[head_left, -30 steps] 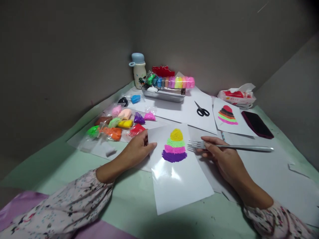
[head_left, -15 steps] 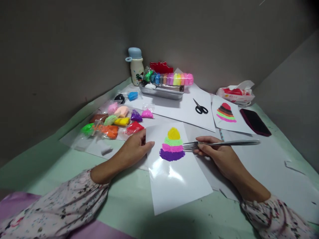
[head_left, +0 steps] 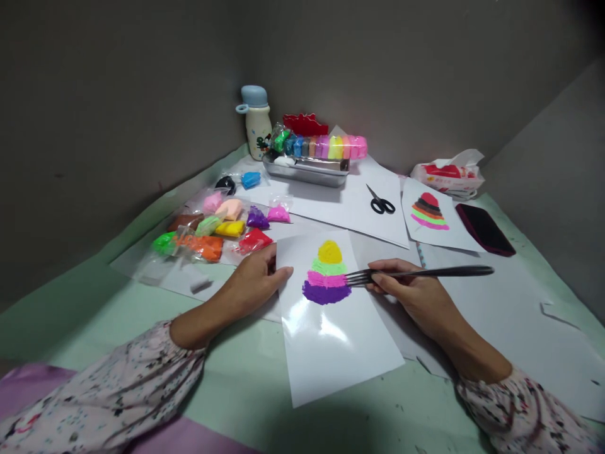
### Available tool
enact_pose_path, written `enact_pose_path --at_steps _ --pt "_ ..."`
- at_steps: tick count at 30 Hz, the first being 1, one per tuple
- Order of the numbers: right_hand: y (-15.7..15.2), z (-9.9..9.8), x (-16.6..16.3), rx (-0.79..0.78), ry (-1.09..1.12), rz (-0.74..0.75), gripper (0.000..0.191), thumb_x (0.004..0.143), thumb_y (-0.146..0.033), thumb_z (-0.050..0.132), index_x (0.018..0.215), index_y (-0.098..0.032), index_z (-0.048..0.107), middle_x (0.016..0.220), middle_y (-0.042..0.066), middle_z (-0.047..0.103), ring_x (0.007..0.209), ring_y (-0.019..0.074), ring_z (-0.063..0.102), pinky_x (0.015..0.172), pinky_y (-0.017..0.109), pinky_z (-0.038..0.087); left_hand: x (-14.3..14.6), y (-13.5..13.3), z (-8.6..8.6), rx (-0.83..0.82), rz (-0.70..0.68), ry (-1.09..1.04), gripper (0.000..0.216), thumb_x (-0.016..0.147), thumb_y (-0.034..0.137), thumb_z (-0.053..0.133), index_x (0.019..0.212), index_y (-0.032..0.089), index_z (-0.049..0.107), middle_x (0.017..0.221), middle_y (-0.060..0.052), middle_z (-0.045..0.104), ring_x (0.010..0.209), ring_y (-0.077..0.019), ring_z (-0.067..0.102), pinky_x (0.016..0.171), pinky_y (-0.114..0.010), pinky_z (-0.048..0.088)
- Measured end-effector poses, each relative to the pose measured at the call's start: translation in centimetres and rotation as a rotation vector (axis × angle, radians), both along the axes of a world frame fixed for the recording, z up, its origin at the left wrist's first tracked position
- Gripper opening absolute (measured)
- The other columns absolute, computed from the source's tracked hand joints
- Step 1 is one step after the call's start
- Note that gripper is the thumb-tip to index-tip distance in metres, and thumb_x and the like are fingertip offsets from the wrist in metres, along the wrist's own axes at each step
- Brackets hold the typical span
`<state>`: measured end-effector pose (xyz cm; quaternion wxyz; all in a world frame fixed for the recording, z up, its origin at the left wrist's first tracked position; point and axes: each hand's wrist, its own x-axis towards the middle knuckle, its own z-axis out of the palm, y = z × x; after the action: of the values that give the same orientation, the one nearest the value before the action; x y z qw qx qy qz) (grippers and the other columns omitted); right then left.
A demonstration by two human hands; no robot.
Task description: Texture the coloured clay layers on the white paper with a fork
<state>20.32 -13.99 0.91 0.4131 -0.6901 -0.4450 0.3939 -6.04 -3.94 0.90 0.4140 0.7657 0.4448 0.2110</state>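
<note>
A glossy white sheet of paper [head_left: 343,359] lies in front of me. On it are clay layers: yellow on top, then light green, pink [head_left: 326,279] and a wide purple band [head_left: 326,292]. My left hand [head_left: 258,274] pinches the sheet's left edge, thumb on top and the other fingers partly hidden. In my right hand [head_left: 409,290] a metal fork [head_left: 439,272] is held low on its handle, lying nearly level. Its tines point left and meet the right end of the pink layer.
Bagged clay lumps [head_left: 203,247] lie at the left. Behind stand a bottle [head_left: 258,126] and a metal tray [head_left: 307,174] with packed clay. Scissors [head_left: 379,202], a second layered picture [head_left: 428,214], a phone [head_left: 486,230] and a tissue pack [head_left: 447,176] lie at the right.
The fork has turned slightly in my right hand and its handle looks darker; its tines have shifted a little left onto the pink layer. My left hand stays on the sheet.
</note>
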Motion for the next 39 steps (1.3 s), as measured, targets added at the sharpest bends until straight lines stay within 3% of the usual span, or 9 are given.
enact_pose_path --at_steps 39 --pt "-0.06 -0.12 -0.26 0.024 -0.072 -0.02 0.028 0.078 -0.035 0.067 0.101 -0.019 0.069 0.085 0.005 0.075 0.081 0.0204 0.072 0.075 0.031 0.056 0.25 -0.3 0.66 -0.011 -0.003 -0.002 0.028 0.081 0.03 0.049 0.103 0.015 0.057 0.094 -0.006 0.065 0.081 -0.0209 0.059 0.068 -0.032 0.044"
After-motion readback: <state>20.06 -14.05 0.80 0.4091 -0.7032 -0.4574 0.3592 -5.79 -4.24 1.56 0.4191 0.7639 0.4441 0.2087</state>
